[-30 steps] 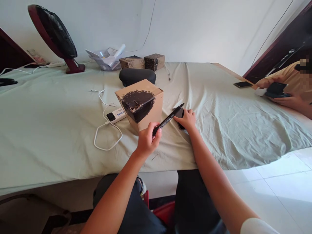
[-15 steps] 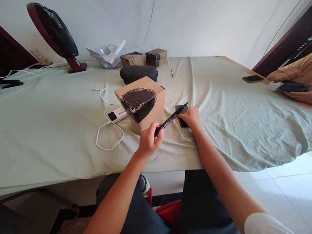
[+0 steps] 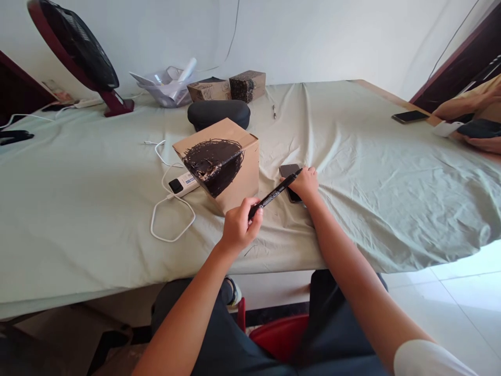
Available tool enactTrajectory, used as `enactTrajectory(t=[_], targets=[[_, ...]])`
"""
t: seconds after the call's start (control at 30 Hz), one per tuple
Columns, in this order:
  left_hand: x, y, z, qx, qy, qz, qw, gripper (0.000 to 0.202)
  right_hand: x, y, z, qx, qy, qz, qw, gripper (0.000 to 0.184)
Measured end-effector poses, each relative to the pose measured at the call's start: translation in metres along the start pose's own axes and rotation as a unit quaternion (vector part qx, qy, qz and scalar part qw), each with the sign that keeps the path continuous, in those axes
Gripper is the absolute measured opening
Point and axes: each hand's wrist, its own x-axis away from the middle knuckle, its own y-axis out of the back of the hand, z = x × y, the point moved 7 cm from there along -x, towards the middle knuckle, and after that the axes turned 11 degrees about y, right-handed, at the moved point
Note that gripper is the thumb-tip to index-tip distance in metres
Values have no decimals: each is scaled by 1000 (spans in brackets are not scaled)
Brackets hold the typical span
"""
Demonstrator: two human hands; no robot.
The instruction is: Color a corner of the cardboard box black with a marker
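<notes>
Green cloth (image 3: 90,209): It is spreading under the brown box (image 3: 247,172) and wrinkling to the box's right. A tug on it could make the things on top slide.

Brown box: It is standing with a big black patch across one corner. A bump from the left hand (image 3: 239,222) could knock it crooked.

White cord (image 3: 191,223): It is making a loop left of the box. A wrist catching in the loop could drag it.

Left hand: It is hovering in front of the box, thumb and fingers pinching the black marker (image 3: 270,199) near one end. A loose pinch could drop it.

Right hand (image 3: 307,184): It is lying over the dark phone (image 3: 288,169), right of the box. Its fingers are bunching together; how hard they are pressing, nobody can tell.

Dark phone: It is lying flat, right of the box. A sideways shove could slip it along the cloth.

Black marker: It is pointing away from the box, toward the right hand. A bare tip could smudge skin or phone, but whether it is wearing a cap is hard to tell.
</notes>
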Motion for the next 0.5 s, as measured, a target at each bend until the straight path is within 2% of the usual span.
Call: enactTrajectory(t=[0.17, 0.5], targets=[[0, -2, -3, -11, -15, -2, 1000, 17, -1, -1, 0, 5, 10, 3, 1000, 83], [1, -14, 0, -16, 10, 19, 1000, 20, 1, 0, -3, -10, 21, 9, 1000, 75]])
